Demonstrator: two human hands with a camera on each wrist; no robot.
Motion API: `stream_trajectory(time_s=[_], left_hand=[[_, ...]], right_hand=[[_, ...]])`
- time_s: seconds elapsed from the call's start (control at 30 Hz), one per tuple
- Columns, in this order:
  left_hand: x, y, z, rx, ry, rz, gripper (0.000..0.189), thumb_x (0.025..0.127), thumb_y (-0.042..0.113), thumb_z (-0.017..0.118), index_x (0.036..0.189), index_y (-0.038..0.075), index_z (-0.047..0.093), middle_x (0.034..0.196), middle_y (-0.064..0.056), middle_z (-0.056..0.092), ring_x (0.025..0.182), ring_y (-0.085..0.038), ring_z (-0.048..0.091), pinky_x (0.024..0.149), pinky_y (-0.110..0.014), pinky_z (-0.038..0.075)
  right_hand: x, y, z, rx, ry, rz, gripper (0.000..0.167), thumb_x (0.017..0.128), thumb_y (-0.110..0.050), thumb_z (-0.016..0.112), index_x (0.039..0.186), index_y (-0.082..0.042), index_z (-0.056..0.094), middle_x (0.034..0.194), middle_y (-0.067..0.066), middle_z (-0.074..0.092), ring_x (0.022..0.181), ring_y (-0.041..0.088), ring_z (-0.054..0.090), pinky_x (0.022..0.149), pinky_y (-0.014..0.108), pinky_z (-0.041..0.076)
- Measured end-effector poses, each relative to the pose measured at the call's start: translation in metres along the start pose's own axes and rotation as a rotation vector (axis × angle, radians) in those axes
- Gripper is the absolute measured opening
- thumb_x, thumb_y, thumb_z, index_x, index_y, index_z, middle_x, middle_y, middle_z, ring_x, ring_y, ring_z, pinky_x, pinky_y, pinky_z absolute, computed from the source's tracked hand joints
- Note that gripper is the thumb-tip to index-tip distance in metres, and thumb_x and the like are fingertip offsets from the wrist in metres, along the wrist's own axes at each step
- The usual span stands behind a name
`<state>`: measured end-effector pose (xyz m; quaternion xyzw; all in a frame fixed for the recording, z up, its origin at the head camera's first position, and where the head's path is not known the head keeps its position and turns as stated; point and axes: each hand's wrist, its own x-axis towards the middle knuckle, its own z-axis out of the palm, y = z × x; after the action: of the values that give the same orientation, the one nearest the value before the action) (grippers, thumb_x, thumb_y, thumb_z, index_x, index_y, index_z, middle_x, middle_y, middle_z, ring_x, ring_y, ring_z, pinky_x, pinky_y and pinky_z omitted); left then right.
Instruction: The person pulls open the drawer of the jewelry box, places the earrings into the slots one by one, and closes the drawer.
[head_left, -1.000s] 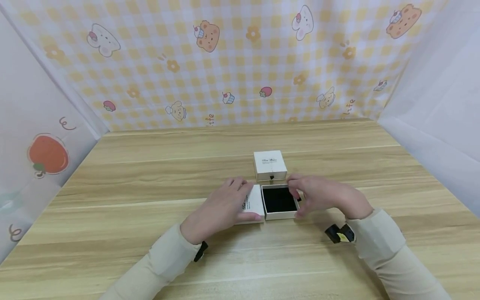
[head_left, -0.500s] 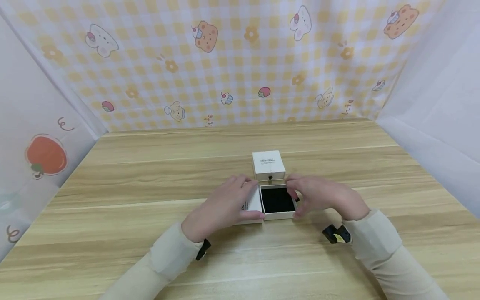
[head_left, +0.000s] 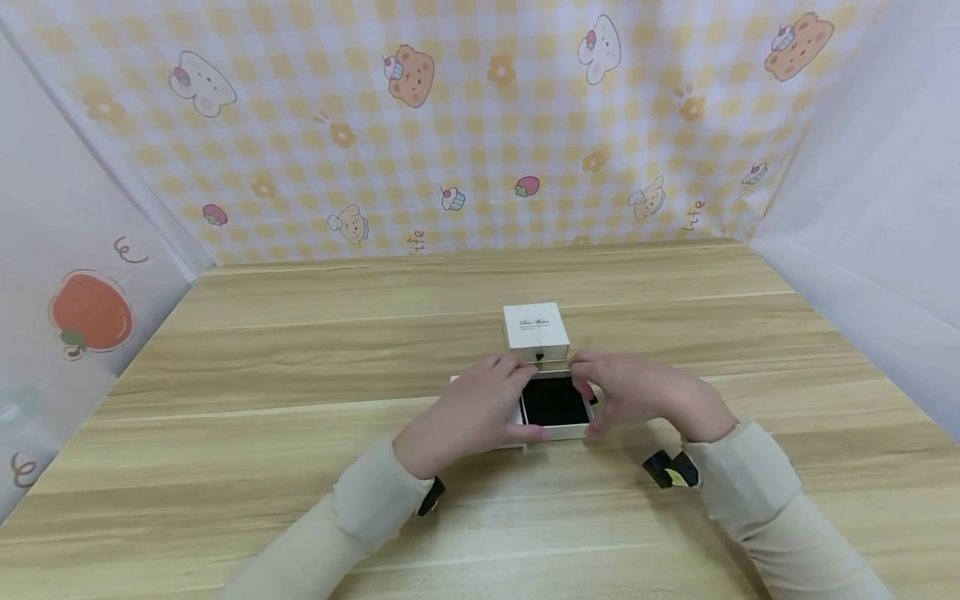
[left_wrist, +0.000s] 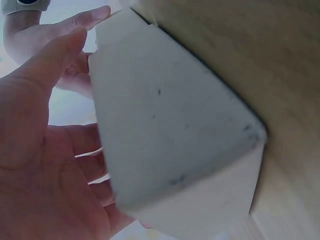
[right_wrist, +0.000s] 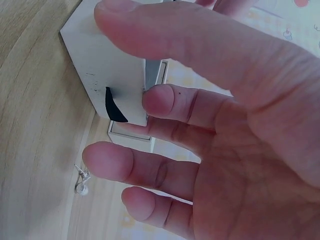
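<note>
White open-topped drawer (head_left: pixel 567 432), black inside, black tab (right_wrist: pixel 113 111) on its outer end, lying flat, meeting a white sleeve (left_wrist: pixel 170 115)

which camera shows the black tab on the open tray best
The right wrist view: the black tab looks large and uncovered. The head view shows only a small dark bit beside the right hand; the left wrist view doesn't show it.

The top of the far white box (head_left: pixel 536 337) reads "Best Wishes" in dark script; the finer print beneath is too small to make out. On the yellow-checked cloth (head_left: pixel 480 125) at the far side, "life" (head_left: pixel 416 242) stands sideways low, left of centre, with a second "life" (head_left: pixel 693 215) towards the right.
</note>
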<state>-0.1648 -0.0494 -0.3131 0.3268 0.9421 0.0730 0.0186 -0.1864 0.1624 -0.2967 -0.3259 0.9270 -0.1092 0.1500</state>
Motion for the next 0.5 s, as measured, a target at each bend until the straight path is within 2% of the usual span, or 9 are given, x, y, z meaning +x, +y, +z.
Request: stream_trajectory(time_s=[0.33, 0.5], left_hand=[[0.0022, 0.0000, 0.0072, 0.035, 0.047, 0.027, 0.072, 0.080, 0.054, 0.064, 0.131, 0.005, 0.051, 0.128, -0.006, 0.051, 0.120, -0.023, 0.047, 0.102, -0.032, 0.039], [0.0022, 0.0000, 0.0086, 0.012, 0.059, 0.024, 0.071, 0.080, 0.054, 0.065, 0.130, 0.005, 0.052, 0.126, -0.005, 0.052, 0.119, -0.022, 0.047, 0.101, -0.032, 0.039]], right_hand=[[-0.0008, 0.0010, 0.0012, 0.004, 0.014, -0.016, 0.039, 0.063, -0.024, 0.083, 0.074, -0.013, 0.048, 0.090, -0.004, 0.047, 0.063, 0.009, 0.039, 0.058, 0.022, 0.034], [-0.0011, 0.0020, 0.0014, 0.011, 0.010, -0.010, 0.040, 0.063, -0.023, 0.084, 0.075, -0.013, 0.048, 0.088, -0.003, 0.047, 0.063, 0.010, 0.040, 0.059, 0.022, 0.035]])
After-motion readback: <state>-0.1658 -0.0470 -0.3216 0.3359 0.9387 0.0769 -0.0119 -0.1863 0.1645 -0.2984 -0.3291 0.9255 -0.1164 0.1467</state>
